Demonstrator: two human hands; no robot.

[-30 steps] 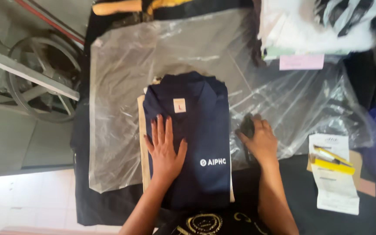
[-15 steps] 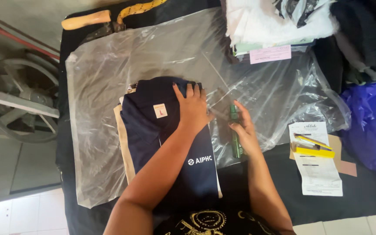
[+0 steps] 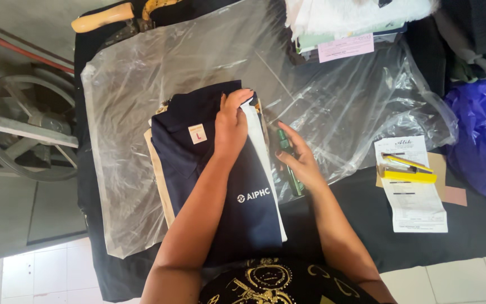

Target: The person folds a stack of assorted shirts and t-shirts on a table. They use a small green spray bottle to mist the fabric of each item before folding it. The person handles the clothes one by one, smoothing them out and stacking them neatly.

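A folded navy shirt (image 3: 198,163) with a small white size tag and white lettering lies on a beige card on top of clear plastic sheets (image 3: 142,90). My left hand (image 3: 232,126) reaches across it and grips the shirt's upper right edge, where a white layer (image 3: 257,141) shows underneath. My right hand (image 3: 299,160) rests on the plastic just right of the shirt, fingers on a slim dark green object (image 3: 289,163) that looks like a pen or marker.
A black table (image 3: 468,225) carries a paper slip with a yellow tool (image 3: 409,171) at right. A blue plastic bag (image 3: 482,129) lies far right, stacked fabric and a pink slip (image 3: 344,48) at the back, a wooden handle (image 3: 102,17) at top left.
My left hand moved from flat on the shirt's lower left up and across to its upper right edge. The right hand shifted slightly toward the shirt with the green object.
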